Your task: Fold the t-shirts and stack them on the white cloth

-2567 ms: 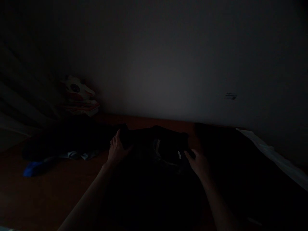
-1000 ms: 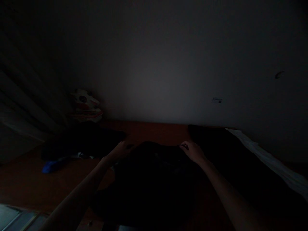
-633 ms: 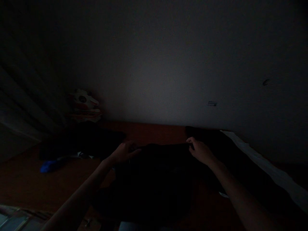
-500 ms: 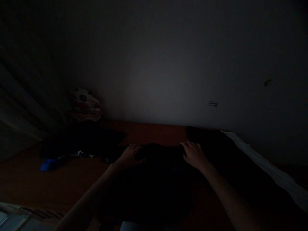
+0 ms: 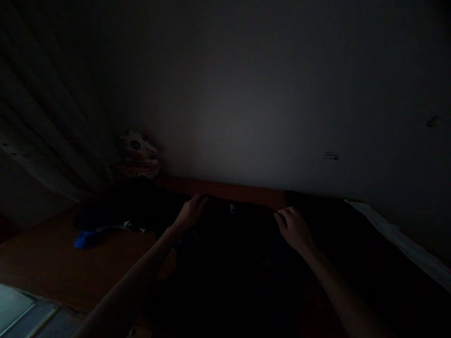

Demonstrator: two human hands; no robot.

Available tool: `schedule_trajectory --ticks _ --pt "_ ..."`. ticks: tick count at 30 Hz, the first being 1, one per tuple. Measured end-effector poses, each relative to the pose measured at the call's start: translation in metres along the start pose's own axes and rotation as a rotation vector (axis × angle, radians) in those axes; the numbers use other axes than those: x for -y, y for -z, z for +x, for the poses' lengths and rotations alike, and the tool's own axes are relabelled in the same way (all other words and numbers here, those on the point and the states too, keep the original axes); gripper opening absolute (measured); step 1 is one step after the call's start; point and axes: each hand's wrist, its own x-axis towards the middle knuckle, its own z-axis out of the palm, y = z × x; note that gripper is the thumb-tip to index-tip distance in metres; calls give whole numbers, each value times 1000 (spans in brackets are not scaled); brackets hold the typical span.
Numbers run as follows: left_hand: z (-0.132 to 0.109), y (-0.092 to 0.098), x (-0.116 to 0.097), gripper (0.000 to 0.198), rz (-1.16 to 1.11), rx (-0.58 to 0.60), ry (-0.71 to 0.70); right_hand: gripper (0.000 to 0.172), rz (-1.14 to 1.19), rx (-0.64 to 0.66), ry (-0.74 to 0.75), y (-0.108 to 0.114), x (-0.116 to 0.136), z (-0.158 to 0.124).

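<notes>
A black garment (image 5: 232, 253) is spread across the wooden surface in front of me, with a small pale label (image 5: 232, 208) at its far edge. My left hand (image 5: 188, 215) grips the upper left end of that edge, fingers curled over it. At the upper right end, my right hand (image 5: 294, 227) pinches the same edge between thumb and fingers. The stretch of edge between them looks fairly straight. Darkness hides the folds and outline of the cloth, so its exact kind does not show.
Another dark cloth heap (image 5: 130, 204) lies at left, by a blue item (image 5: 85, 239). A figure (image 5: 137, 145) tops a small stack against the wall. Right of me lies a long dark cloth (image 5: 352, 244) beside white material (image 5: 398, 234). A curtain (image 5: 45, 117) hangs at left.
The garment's far edge has been drawn straighter and a pale label now shows on it. Both hands have closed on the edge. The view has swung slightly left.
</notes>
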Motion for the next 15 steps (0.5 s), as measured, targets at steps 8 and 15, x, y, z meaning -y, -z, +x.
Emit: schedule_trajectory --ticks 8,15 --pt "9 56 -11 41 85 391 -132 38 243 -211 -23 51 -1 2" --pt "-50 60 23 17 305 345 -110 52 602 616 -331 96 -8 -64"
